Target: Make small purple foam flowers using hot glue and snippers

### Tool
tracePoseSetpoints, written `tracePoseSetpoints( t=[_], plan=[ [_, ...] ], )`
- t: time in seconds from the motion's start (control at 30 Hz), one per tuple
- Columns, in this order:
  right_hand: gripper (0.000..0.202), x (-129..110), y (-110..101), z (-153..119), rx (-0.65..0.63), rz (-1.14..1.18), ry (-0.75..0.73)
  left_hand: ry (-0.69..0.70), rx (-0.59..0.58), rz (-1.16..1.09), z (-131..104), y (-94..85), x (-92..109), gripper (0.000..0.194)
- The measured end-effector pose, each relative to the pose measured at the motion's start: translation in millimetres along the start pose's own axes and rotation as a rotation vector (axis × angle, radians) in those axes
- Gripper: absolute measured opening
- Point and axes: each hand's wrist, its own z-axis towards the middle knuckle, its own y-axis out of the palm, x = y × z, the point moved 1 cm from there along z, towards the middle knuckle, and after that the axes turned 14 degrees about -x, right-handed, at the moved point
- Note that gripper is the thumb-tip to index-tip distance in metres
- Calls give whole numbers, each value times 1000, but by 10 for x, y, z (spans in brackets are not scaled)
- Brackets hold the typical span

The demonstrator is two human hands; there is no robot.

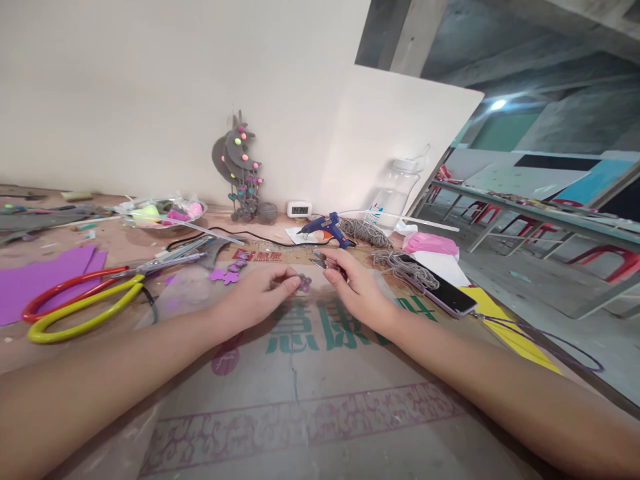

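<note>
Plastic (240,423), clear and printed, covers the near part of the table (115,239); above it the left hand (263,288) pinches a small flower (304,283), thumb and fingertips together on it; the right hand (356,283), just beside, has its fingers closed on a metal tool (318,263), its kind too blurred to tell, its tip near the flower but apart from it.

That flower shows grey and purple and looks cut to shape, so this piece seems well along; whether it is finished, I cannot tell; purple flowers (227,274) lying just past the left hand look cut too, while purple sheets (55,283) toward the table's left side seem largely unused, with scissors (143,269) overlapping them.

Near the right edge lies a phone (457,297), yarn (407,270) on top; toward the far edge, a glue gun (330,225) and a clock (299,209); at that edge, against the board (150,100), a moon ornament (235,157) with coloured balls looks complete; red stools (613,257) stand well beyond.
</note>
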Motion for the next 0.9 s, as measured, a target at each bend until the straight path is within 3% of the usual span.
tracePoseSetpoints(
  t=[0.37, 0.63, 0.9],
  plan=[
    [24, -13, 16, 17, 24, -1, 61, 65, 22, 80, -37, 25, 76, 20],
    [24, 51, 48, 8, 31, -55, 20, -54, 139, -198, 12, -28, -20, 23],
    [25, 37, 37, 13, -38, -93, 8, -15, 173, -291, 61, -35, -125, 27]
  ],
)
